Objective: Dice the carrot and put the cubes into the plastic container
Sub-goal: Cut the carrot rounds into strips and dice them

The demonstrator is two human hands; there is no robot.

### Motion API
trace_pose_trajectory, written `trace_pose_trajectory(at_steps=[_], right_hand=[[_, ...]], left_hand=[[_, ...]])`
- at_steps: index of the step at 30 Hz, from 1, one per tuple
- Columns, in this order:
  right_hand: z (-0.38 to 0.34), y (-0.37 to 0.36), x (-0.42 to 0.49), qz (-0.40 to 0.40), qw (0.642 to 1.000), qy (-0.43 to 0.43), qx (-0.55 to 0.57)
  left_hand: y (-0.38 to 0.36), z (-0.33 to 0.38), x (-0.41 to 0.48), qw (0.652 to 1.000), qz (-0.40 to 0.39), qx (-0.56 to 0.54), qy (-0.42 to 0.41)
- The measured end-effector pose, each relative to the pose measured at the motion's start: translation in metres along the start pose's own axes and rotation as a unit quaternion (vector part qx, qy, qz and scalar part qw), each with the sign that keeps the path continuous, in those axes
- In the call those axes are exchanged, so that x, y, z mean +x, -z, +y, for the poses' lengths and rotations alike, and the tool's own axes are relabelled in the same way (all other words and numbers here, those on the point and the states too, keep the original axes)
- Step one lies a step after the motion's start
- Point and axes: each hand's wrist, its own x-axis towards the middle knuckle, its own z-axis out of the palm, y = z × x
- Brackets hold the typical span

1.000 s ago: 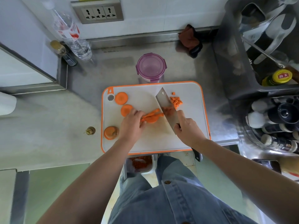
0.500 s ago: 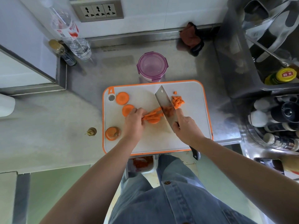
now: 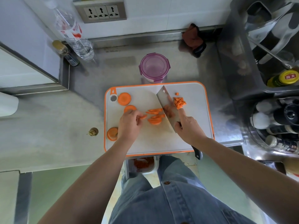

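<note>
While the carrot strips (image 3: 155,113) lay loosely fanned at the middle of the cutting board (image 3: 153,143), the left grip (image 3: 129,125) was curled, its fingertips pinching the nearest strip at the left end of the fan. The right grip (image 3: 187,128) was closed round the handle of the cleaver (image 3: 166,107), with the forefinger laid along the flat of the blade. The blade slanted across the right ends of the strips.

A small heap of cubes (image 3: 179,101) sat just right of the blade, with one stray cube above it. Two carrot rounds (image 3: 124,98) lay at the upper left of the board, and a thicker carrot stub (image 3: 112,134) lay at its left edge. The plastic container (image 3: 168,67) stood on the desk (image 3: 48,126) just above the board, apparently lidded.

The main hazard appeared to be the spread of the strips. Unbundled, they could slide under the blade, give uneven pieces, or draw the left fingertips towards the edge. The forefinger on the blade also lay close to the cubes. A careless sweep might scatter cubes off the board, and the lid would need opening first.
</note>
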Motion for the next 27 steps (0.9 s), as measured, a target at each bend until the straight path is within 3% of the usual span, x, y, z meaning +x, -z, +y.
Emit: trace_pose_trajectory(at_steps=[4,8,14,20,27], right_hand=[[0.002,0.000,-0.001,0.000,1.000,0.000,0.002],[0.004,0.001,-0.003,-0.001,1.000,0.000,0.005],[0.005,0.002,-0.004,-0.009,1.000,-0.003,-0.001],[0.003,0.000,-0.003,-0.008,1.000,-0.008,0.003],[-0.004,-0.002,-0.003,-0.016,1.000,-0.006,0.019]], left_hand=[[0.000,0.007,0.009,0.998,0.038,-0.047,0.026],[-0.007,0.026,0.028,0.998,0.018,-0.062,-0.004],[-0.015,0.036,0.044,0.997,-0.052,0.052,-0.029],[-0.009,0.023,0.023,0.979,-0.113,0.108,-0.131],[-0.011,0.020,0.017,0.979,-0.096,0.106,-0.143]])
